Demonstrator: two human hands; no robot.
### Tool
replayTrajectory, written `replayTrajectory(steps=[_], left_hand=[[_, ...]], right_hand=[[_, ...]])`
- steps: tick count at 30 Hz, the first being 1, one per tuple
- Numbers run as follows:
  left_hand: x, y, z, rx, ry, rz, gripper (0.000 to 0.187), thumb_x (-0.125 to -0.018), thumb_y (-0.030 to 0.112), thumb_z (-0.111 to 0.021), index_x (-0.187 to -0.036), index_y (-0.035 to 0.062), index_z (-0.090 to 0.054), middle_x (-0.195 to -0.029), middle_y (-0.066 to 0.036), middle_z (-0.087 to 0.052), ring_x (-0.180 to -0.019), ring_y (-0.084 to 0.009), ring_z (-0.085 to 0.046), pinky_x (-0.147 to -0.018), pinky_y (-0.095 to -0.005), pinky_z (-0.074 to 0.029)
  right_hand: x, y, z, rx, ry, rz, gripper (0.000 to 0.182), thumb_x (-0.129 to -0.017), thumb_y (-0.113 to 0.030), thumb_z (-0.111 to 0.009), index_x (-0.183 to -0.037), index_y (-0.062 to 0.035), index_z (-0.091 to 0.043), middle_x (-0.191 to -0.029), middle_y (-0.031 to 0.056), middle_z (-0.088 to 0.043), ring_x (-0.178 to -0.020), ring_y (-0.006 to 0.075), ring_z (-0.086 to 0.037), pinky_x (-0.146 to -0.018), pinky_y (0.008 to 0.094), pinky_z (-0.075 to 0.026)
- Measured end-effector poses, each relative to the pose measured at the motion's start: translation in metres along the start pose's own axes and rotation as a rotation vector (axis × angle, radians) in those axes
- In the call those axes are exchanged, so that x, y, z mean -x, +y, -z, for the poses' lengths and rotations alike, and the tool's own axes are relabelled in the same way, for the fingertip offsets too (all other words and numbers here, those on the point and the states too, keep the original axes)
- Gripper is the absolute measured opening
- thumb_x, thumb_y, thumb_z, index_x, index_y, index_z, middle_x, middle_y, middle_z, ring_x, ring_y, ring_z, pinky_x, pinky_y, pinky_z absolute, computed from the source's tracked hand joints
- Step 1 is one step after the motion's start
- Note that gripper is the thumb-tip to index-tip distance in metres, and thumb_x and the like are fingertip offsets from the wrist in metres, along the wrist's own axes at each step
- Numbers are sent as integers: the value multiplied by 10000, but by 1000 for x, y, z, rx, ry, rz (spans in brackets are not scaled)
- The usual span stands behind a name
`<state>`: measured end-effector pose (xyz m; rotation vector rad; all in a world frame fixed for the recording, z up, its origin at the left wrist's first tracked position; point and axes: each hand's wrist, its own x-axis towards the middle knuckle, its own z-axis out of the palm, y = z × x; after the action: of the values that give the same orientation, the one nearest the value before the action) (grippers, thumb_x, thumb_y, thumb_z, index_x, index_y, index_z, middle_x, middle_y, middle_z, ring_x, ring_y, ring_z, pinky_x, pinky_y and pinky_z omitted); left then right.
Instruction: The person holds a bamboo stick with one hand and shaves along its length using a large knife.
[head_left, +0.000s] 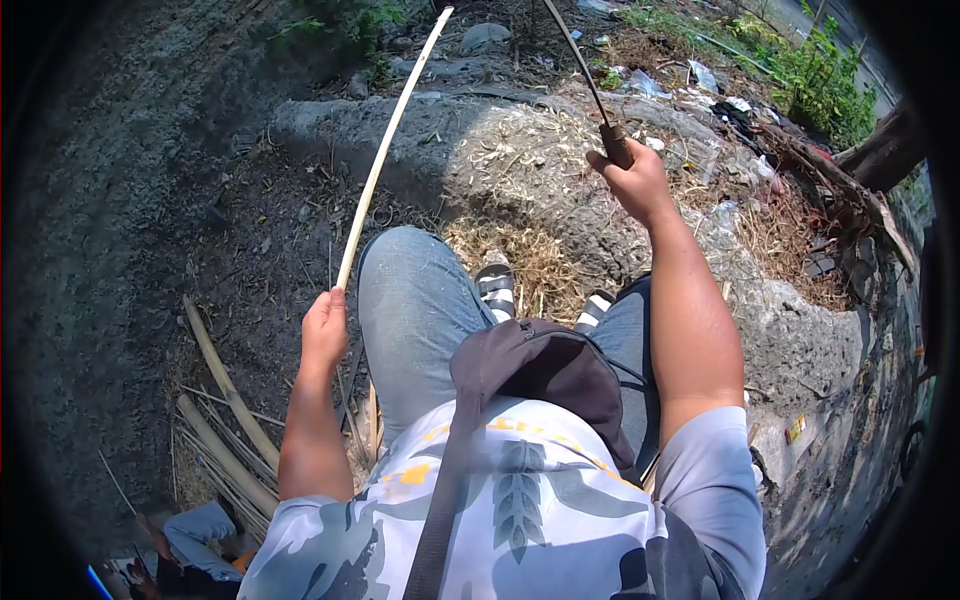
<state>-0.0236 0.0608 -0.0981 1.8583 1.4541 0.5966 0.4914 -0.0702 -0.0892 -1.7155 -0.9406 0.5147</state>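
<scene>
Seated person, knees in blue jeans, looking down. Left hand (325, 328) closed around lower end of long pale split bamboo strip (392, 135), which slants up and away. Right hand (632, 180) raised, gripping brown wooden handle of thin dark blade (585, 70). Cut bamboo poles (228, 420) lie on ground beside left arm.

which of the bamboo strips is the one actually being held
The long pale strip rising from the left hand. The other strips lie loose on the ground at lower left, untouched. The right hand grips a knife handle.
</scene>
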Motion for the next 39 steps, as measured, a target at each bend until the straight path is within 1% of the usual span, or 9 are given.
replayTrajectory(steps=[7, 13, 22, 25, 31, 34, 35, 36, 39], left_hand=[[-4, 34, -4, -79, 23, 22, 555, -1039, 524, -622, -748, 63, -521, -647, 25, -478, -632, -87, -416, -554, -315, -374], [-4, 63, -10, -185, 5, 26, 613, -951, 608, -704, -746, 55, -538, -650, -25, -557, -631, -125, -484, -582, -348, -432], [1, 80, -16, -318, 31, -35, 650, -885, 643, -755, -775, 30, -568, -675, -89, -618, -630, -194, -570, -609, -378, -484], [-1, 78, -16, -319, 34, -9, 644, -878, 642, -763, -788, 29, -588, -685, -98, -636, -637, -204, -596, -618, -379, -495], [0, 71, -10, -303, 11, -34, 623, -904, 627, -746, -803, 30, -601, -672, -77, -618, -634, -170, -570, -604, -369, -480], [5, 69, -3, -221, 32, -44, 593, -958, 594, -702, -796, 35, -584, -654, -49, -576, -628, -134, -512, -583, -351, -448], [6, 66, -2, -236, 40, -67, 560, -1031, 532, -626, -786, 33, -555, -643, -31, -536, -627, -115, -465, -569, -341, -417], [9, 57, 1, -203, 48, -67, 553, -1043, 517, -609, -785, 32, -548, -643, -29, -535, -627, -116, -466, -570, -344, -416], [5, 35, -3, -107, 29, -100, 530, -1077, 467, -561, -787, 25, -532, -636, -35, -532, -622, -122, -474, -571, -355, -415]], right_hand=[[-3, 1, 5, -236, 103, -41, 292, -887, -308, -834, -854, -75, -663, -681, -23, -610, -585, 82, -562, -528, 274, -416], [1, -19, 6, -416, 168, -141, 361, -890, -386, -841, -846, -82, -653, -669, -11, -592, -568, 104, -563, -546, 289, -431], [-8, -9, 13, -712, 197, -219, 268, -932, -305, -802, -933, -96, -635, -675, -42, -514, -595, 86, -496, -557, 272, -436], [-5, -11, 14, -723, 202, -219, 286, -912, -331, -817, -883, -106, -643, -690, -40, -527, -606, 88, -494, -569, 273, -447], [-3, -10, 12, -611, 163, -245, 284, -923, -310, -807, -917, -123, -593, -678, -48, -512, -579, 90, -480, -555, 273, -431], [-1, -9, 10, -547, 97, -220, 306, -907, -321, -824, -874, -127, -591, -675, -43, -525, -568, 101, -485, -551, 284, -427], [0, -8, 9, -508, 86, -181, 322, -904, -332, -827, -844, -122, -589, -671, -38, -531, -574, 104, -498, -555, 291, -431], [-3, -1, 10, -396, 70, -160, 356, -885, -369, -823, -838, -89, -608, -690, -8, -595, -622, 123, -583, -585, 318, -464], [-2, -6, 16, 115, 33, -15, 412, -846, -430, -827, -899, -52, -672, -746, 60, -676, -700, 211, -653, -664, 399, -505]])
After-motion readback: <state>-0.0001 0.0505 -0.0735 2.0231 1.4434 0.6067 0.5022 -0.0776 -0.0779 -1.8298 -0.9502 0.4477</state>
